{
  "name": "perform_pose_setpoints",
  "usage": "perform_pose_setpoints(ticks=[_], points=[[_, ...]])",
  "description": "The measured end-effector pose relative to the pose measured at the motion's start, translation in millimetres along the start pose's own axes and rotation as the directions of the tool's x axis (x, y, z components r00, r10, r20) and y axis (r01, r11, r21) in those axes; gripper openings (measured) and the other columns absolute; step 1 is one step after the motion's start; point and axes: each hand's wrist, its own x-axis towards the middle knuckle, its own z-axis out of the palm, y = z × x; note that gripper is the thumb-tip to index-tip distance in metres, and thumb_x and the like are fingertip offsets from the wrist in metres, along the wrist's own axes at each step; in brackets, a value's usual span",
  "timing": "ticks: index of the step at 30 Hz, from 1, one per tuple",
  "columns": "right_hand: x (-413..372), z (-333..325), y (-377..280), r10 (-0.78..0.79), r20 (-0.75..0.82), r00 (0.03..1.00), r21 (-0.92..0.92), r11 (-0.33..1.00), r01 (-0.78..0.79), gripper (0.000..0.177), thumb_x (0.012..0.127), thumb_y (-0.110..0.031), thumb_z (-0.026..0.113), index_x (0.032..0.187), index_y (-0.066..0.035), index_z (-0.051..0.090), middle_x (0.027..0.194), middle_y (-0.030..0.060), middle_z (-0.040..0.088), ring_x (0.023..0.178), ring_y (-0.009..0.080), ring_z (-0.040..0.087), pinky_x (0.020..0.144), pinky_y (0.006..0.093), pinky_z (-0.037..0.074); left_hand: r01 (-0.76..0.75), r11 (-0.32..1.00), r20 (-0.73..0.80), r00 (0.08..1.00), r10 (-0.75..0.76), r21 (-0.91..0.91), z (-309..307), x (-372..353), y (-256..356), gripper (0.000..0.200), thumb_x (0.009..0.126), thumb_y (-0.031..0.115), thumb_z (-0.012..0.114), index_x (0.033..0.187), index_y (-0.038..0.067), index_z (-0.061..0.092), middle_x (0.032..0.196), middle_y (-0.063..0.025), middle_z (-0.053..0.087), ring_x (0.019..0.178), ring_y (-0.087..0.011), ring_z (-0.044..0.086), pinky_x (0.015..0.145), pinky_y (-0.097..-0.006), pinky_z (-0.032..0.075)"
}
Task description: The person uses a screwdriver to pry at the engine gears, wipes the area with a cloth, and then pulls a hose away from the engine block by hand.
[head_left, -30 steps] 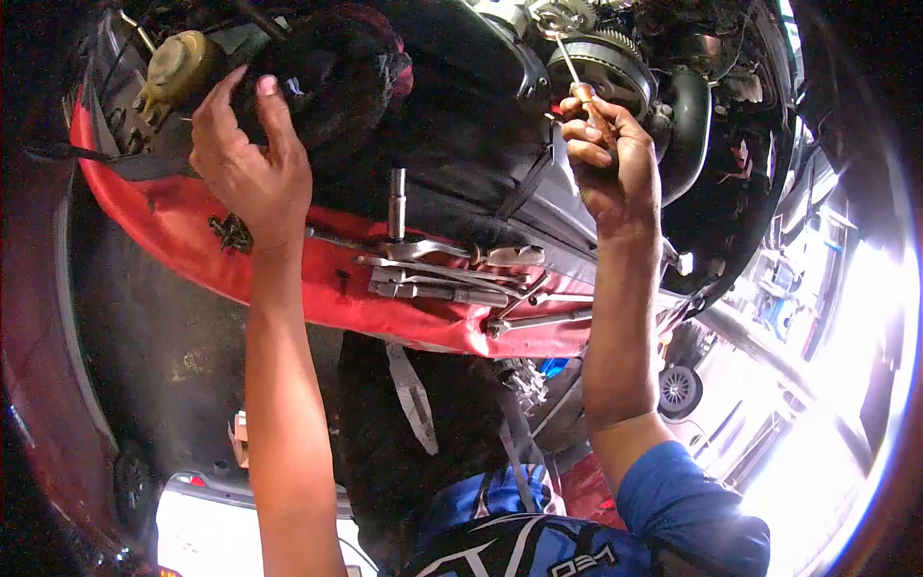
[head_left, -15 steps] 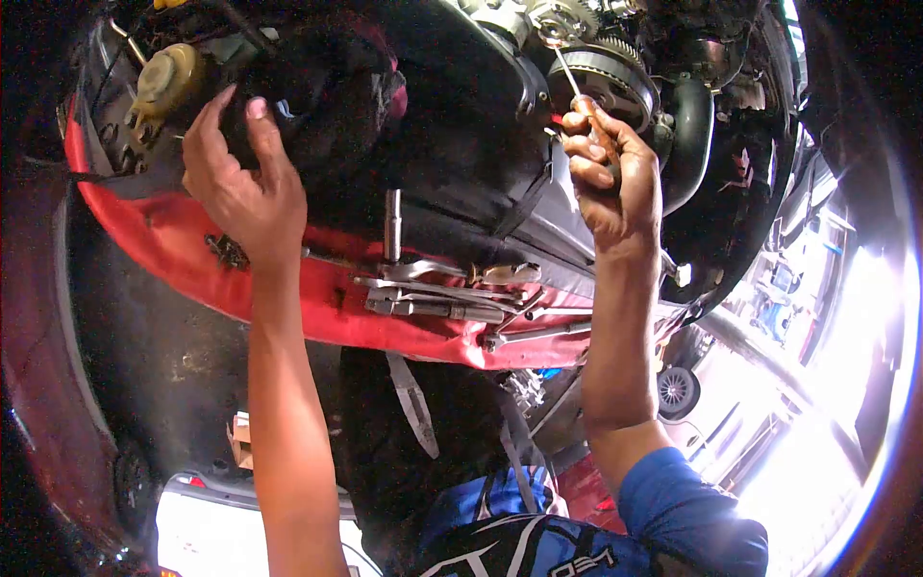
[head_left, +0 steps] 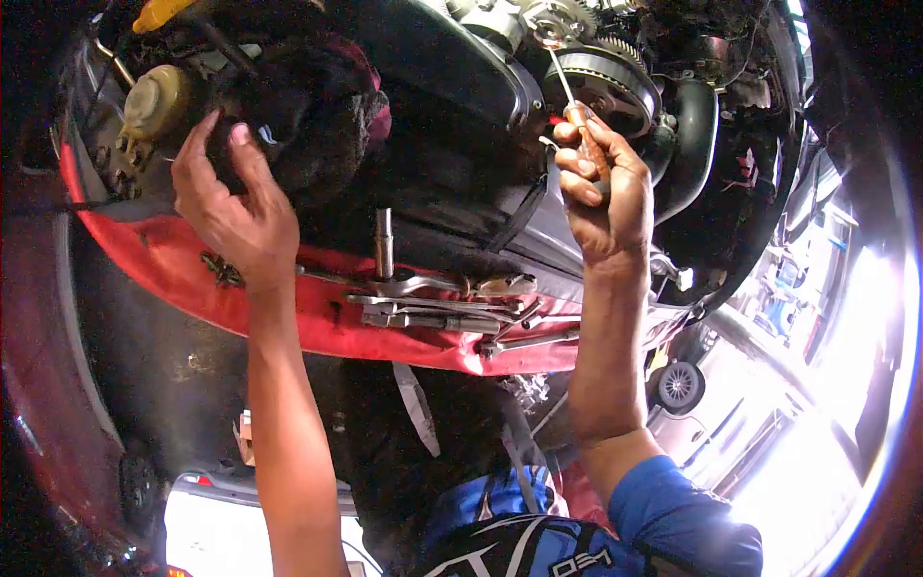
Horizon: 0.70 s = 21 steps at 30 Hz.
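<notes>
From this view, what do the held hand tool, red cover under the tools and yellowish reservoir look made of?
Hand tool: shank bright, reflective, likely steel; handle amber-brown with highlights, plastic or varnished wood.
Red cover: probably vinyl, given its smooth sheen and soft creases.
Yellowish reservoir: likely moulded plastic, fairly dull, rounded form.

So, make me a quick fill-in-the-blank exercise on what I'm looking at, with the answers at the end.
1. The gripping bare hand, closed around the thin-shafted screwdriver with a brown handle, is the person's ____ one.
2. The other bare hand, nearer the round yellowish container, is the person's ____ one.
3. The silver metal wrenches lie on a surface coloured ____.
4. The short cloth sleeve is coloured ____.

Missing words: right; left; red; blue.
</notes>
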Motion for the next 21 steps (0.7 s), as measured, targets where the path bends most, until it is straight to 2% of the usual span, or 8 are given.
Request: perform_pose_setpoints(ticks=[3, 6, 7, 9, 13, 14, 19, 21], points=[[-3.2, 7.0, 4.3, -0.045, -0.011, 0.999, -0.021, 0.999, 0.045, 0.03, 0.107, -0.01, 0.046, 0.131, 0.007, 0.046, 0.101, 0.0124, 0.052, 0.065, 0.0069, 0.045, 0.04, 0.0169, 0.038, 0.003, 1.0, 0.002, 1.0, -0.003, 0.022, 0.9, 1.2, 0.4, 0.027, 0.105, 0.017, 0.059, 0.123, -0.003, 0.065, 0.119, -0.0204, 0.067, 0.112, -0.0367, 0.063, 0.1, -0.0457, 0.046], [9.2, -3.1, -4.5, 0.095, 0.145, 0.985, 0.159, 0.98, -0.118, 0.023, 0.107, -0.009, 0.044, 0.124, 0.006, 0.045, 0.098, 0.0106, 0.05, 0.065, 0.007, 0.045, 0.04, 0.0171, 0.038, 0.007, 1.0, 0.009, 1.0, -0.007, -0.004, -0.3, -1.5, 2.5, 0.027, 0.105, 0.017, 0.059, 0.123, -0.003, 0.065, 0.119, -0.0205, 0.067, 0.111, -0.0369, 0.063, 0.099, -0.0459, 0.047], [10.7, -5.3, -10.3, 0.142, 0.144, 0.979, 0.216, 0.961, -0.171, 0.019, 0.102, -0.009, 0.052, 0.118, 0.002, 0.052, 0.097, 0.0092, 0.054, 0.065, 0.0068, 0.045, 0.042, 0.0172, 0.037, 0.004, 1.0, 0.004, 1.0, -0.004, -0.019, -0.3, -0.2, 2.0, 0.027, 0.105, 0.017, 0.059, 0.123, -0.003, 0.065, 0.119, -0.0206, 0.067, 0.111, -0.037, 0.063, 0.099, -0.046, 0.047], [10.6, -8.7, -23.0, 0.194, 0.165, 0.967, 0.191, 0.956, -0.225, 0.021, 0.102, -0.008, 0.052, 0.119, 0.004, 0.051, 0.098, 0.0103, 0.054, 0.064, 0.0067, 0.045, 0.042, 0.0171, 0.038, -0.005, 1.0, -0.001, 1.0, 0.005, -0.011, 0.0, 0.0, 0.9, 0.027, 0.105, 0.017, 0.06, 0.123, -0.003, 0.065, 0.118, -0.0206, 0.067, 0.111, -0.0373, 0.063, 0.098, -0.0463, 0.047], [6.2, -7.0, -36.4, 0.163, 0.041, 0.986, -0.097, 0.983, -0.158, 0.025, 0.103, -0.01, 0.053, 0.124, 0.003, 0.052, 0.1, 0.0107, 0.055, 0.064, 0.0068, 0.046, 0.04, 0.0167, 0.037, -0.029, 1.0, -0.006, 1.0, 0.029, -0.003, 0.8, 0.9, -1.8, 0.027, 0.105, 0.017, 0.06, 0.123, -0.003, 0.064, 0.118, -0.0208, 0.067, 0.11, -0.0378, 0.064, 0.097, -0.0467, 0.048], [8.9, -10.0, -36.8, 0.175, 0.053, 0.983, -0.103, 0.98, -0.169, 0.026, 0.104, -0.011, 0.052, 0.127, 0.002, 0.051, 0.099, 0.01, 0.056, 0.063, 0.0065, 0.045, 0.038, 0.0173, 0.037, -0.022, 1.0, -0.007, 1.0, 0.022, -0.009, 0.9, 0.8, -1.9, 0.027, 0.105, 0.017, 0.06, 0.122, -0.003, 0.064, 0.118, -0.0209, 0.067, 0.11, -0.038, 0.064, 0.097, -0.0467, 0.048], [19.7, -20.1, -35.2, 0.28, 0.239, 0.93, 0.157, 0.934, -0.322, 0.027, 0.107, -0.012, 0.05, 0.129, 0.002, 0.048, 0.098, 0.0101, 0.054, 0.059, 0.0057, 0.044, 0.036, 0.0183, 0.036, 0.009, 1.0, 0.013, 1.0, -0.01, 0.026, 0.5, 1.0, 1.6, 0.027, 0.105, 0.017, 0.059, 0.122, -0.003, 0.064, 0.12, -0.0214, 0.067, 0.111, -0.0389, 0.063, 0.098, -0.0469, 0.048], [18.7, -22.7, -36.3, 0.291, 0.253, 0.923, 0.232, 0.907, -0.35, 0.027, 0.106, -0.013, 0.051, 0.128, 0.002, 0.05, 0.096, 0.0093, 0.055, 0.059, 0.0054, 0.044, 0.036, 0.0178, 0.035, 0.013, 1.0, 0.006, 1.0, -0.013, 0.022, 2.2, 0.4, -0.9, 0.027, 0.103, 0.016, 0.061, 0.123, -0.002, 0.064, 0.12, -0.0195, 0.067, 0.111, -0.0382, 0.063, 0.096, -0.047, 0.047]])
